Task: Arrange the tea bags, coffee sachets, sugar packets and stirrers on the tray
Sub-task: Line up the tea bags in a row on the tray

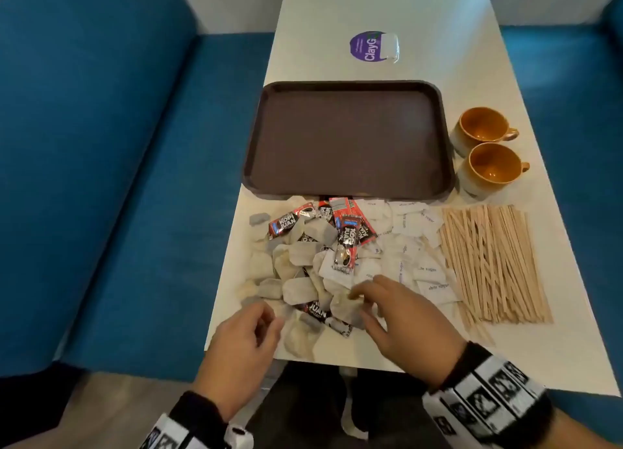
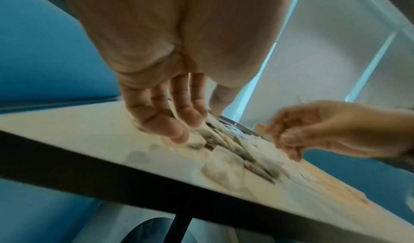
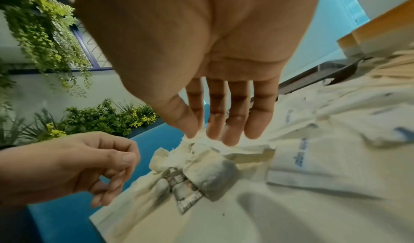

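Observation:
The brown tray (image 1: 347, 84) lies bare in the middle of the white table. In front of it is a mixed heap: pale tea bags (image 1: 300, 256), red and black coffee sachets (image 1: 347, 236) and white sugar packets (image 1: 428, 273). Wooden stirrers (image 1: 492, 263) lie in a loose bundle to the right. My right hand (image 1: 359, 298) reaches into the near part of the heap, and its thumb and fingertips (image 3: 228, 139) pinch a crumpled tea bag (image 3: 201, 151). My left hand (image 1: 269, 320) hovers over the heap's near left edge, fingers loosely curled and holding nothing.
Two orange cups (image 1: 482, 128) (image 1: 492, 165) stand right of the tray. A purple round sticker (image 1: 365, 47) marks the far table. Blue seats (image 1: 101, 179) flank the table on both sides. The table's near edge runs just under my hands.

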The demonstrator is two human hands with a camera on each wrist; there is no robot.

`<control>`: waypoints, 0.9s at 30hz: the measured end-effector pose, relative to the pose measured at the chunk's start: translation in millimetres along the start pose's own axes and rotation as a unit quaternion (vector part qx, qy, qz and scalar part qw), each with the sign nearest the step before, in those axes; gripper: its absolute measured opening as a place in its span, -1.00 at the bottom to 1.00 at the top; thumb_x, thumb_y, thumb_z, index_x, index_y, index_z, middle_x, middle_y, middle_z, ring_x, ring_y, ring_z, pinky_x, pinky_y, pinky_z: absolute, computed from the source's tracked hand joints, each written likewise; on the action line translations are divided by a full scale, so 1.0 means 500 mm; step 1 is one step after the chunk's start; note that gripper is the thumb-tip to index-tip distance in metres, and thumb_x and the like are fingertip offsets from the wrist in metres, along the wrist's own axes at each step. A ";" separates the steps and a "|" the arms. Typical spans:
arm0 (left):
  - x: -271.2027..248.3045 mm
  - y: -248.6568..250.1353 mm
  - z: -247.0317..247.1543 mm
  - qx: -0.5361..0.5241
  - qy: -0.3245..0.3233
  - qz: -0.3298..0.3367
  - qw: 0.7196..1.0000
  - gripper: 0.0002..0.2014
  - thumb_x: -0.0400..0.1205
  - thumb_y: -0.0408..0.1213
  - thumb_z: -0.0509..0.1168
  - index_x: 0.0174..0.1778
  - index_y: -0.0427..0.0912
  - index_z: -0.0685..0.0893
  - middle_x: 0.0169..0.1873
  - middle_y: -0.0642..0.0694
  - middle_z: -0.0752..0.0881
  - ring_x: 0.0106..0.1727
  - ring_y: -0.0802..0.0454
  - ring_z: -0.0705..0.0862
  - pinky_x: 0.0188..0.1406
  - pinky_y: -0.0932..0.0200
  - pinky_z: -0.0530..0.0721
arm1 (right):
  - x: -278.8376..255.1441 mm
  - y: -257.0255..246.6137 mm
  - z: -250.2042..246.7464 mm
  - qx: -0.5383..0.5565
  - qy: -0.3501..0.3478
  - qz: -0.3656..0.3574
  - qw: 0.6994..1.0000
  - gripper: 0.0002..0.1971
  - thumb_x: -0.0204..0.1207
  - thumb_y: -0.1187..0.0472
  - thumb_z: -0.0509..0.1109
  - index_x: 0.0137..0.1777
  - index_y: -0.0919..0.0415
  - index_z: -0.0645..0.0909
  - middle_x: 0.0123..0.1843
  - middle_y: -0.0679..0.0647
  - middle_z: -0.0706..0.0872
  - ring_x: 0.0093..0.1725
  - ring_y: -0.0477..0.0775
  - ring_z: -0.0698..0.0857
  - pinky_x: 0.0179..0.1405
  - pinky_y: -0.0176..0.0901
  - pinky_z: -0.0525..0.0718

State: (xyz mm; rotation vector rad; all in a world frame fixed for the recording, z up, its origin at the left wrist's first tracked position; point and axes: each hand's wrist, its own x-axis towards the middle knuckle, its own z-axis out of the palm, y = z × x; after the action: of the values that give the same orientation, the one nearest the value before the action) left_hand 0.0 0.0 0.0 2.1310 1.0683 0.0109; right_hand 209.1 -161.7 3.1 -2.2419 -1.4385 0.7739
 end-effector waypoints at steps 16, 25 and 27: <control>-0.001 -0.001 0.075 0.045 -0.005 0.037 0.998 -0.73 0.49 -0.08 0.56 -0.10 0.08 0.57 -0.20 0.16 0.54 -0.14 0.13 0.56 -0.15 0.19 0.49 | 0.046 -0.016 0.057 -0.032 0.031 0.028 0.999 -0.87 0.60 0.12 0.46 0.12 -0.03 0.69 0.12 -0.09 0.46 -0.09 0.05 0.64 -0.08 0.03 0.68; -0.005 -0.012 0.064 -0.011 0.014 0.079 0.997 -0.79 0.58 -0.27 0.41 -0.20 0.09 0.51 -0.23 0.11 0.65 -0.20 0.11 0.62 -0.31 0.29 0.51 | 0.017 -0.008 0.026 0.060 0.100 0.051 0.992 -0.86 0.50 0.16 0.56 -0.15 -0.11 0.68 -0.07 -0.17 0.63 -0.17 -0.16 0.64 -0.13 -0.18 0.57; -0.006 -0.006 0.050 -0.075 0.011 0.070 0.995 -0.83 0.61 -0.28 0.40 -0.15 0.07 0.56 -0.23 0.07 0.71 -0.23 0.14 0.65 -0.28 0.30 0.61 | 0.008 -0.008 0.012 0.090 0.121 0.053 0.987 -0.85 0.48 0.17 0.59 -0.17 -0.11 0.71 -0.13 -0.19 0.72 -0.21 -0.15 0.67 -0.15 -0.23 0.60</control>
State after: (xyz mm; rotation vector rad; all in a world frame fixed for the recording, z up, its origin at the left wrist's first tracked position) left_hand 3.9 -16.1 -18.9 2.0686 0.8999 0.1758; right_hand 204.1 -156.2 -0.3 -2.2001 -1.0998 0.6112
